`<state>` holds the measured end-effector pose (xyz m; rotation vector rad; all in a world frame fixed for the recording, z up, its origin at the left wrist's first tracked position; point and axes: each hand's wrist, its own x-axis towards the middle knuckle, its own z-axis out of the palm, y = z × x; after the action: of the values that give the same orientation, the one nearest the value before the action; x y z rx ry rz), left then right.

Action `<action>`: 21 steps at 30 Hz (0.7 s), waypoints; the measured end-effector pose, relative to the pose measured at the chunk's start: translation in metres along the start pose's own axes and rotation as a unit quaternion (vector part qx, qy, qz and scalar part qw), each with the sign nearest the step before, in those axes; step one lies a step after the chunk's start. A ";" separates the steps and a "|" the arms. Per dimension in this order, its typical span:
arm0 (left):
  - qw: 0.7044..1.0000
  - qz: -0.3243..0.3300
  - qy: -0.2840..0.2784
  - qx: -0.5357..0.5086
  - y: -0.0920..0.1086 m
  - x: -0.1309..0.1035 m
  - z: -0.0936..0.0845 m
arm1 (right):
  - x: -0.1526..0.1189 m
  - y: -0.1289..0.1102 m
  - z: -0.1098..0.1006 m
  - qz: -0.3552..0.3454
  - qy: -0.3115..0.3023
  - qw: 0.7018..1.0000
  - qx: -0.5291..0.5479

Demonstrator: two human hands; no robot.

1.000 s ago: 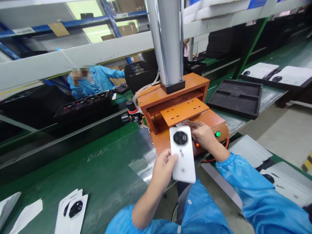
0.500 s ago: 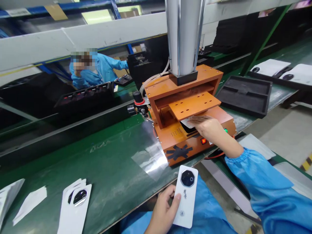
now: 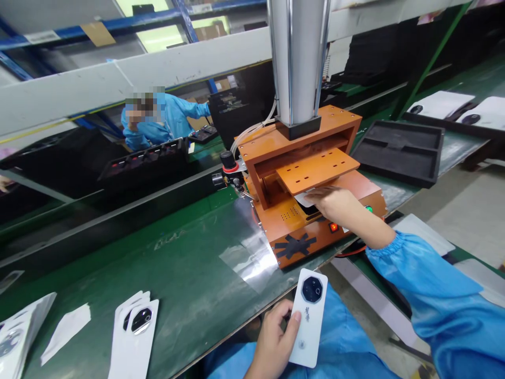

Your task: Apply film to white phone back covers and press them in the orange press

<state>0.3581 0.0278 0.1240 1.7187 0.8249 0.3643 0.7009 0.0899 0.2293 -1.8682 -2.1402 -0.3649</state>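
My left hand (image 3: 278, 337) is closed on a white phone-shaped panel (image 3: 310, 323) with a dark round camera area, thumb on its face, in front of the bench edge. At the orange press (image 3: 290, 226), my right hand (image 3: 331, 202) reaches under the raised plate (image 3: 317, 171). Its fingers are closed on a white piece (image 3: 304, 199), which lies over a dark bed and is partly hidden by the plate and fingers.
On the green bench (image 3: 189, 273) lie white panels (image 3: 132, 342), a torn white sheet (image 3: 67, 331) and a panel stack (image 3: 29, 326) at left. A black tray (image 3: 402, 152) sits right of the press. Across the bench is a person in blue (image 3: 173, 116).
The view has shifted a little, so the scene sits slightly further right. Both hands keep their holds; the white piece under the plate looks turned slightly.
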 end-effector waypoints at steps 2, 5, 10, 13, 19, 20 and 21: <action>1.000 0.005 -0.002 0.017 0.000 -0.001 -0.001 | -0.001 0.006 0.001 0.008 -0.004 1.000 0.021; 0.997 0.057 -0.002 0.046 0.010 0.002 -0.003 | -0.001 0.009 0.000 0.001 -0.013 0.999 0.044; 0.946 0.252 0.034 0.200 0.024 0.026 -0.005 | -0.020 -0.026 0.009 0.056 0.057 0.996 0.038; 0.903 0.310 0.076 0.286 0.019 0.048 -0.002 | -0.060 -0.056 0.031 0.079 0.155 0.983 0.051; 0.876 0.321 0.103 0.345 0.008 0.067 0.003 | -0.150 -0.034 0.068 0.295 0.293 0.909 0.005; 0.874 0.318 0.107 0.352 0.009 0.067 0.003 | -0.158 -0.022 0.069 0.314 0.291 0.904 -0.009; 0.874 0.314 0.110 0.356 0.010 0.067 0.003 | -0.165 -0.011 0.071 0.318 0.281 0.905 -0.019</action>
<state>0.4108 0.0700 0.1212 2.6833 0.5585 0.7717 0.7077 -0.0378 0.1028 -2.0283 -1.0892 -0.6849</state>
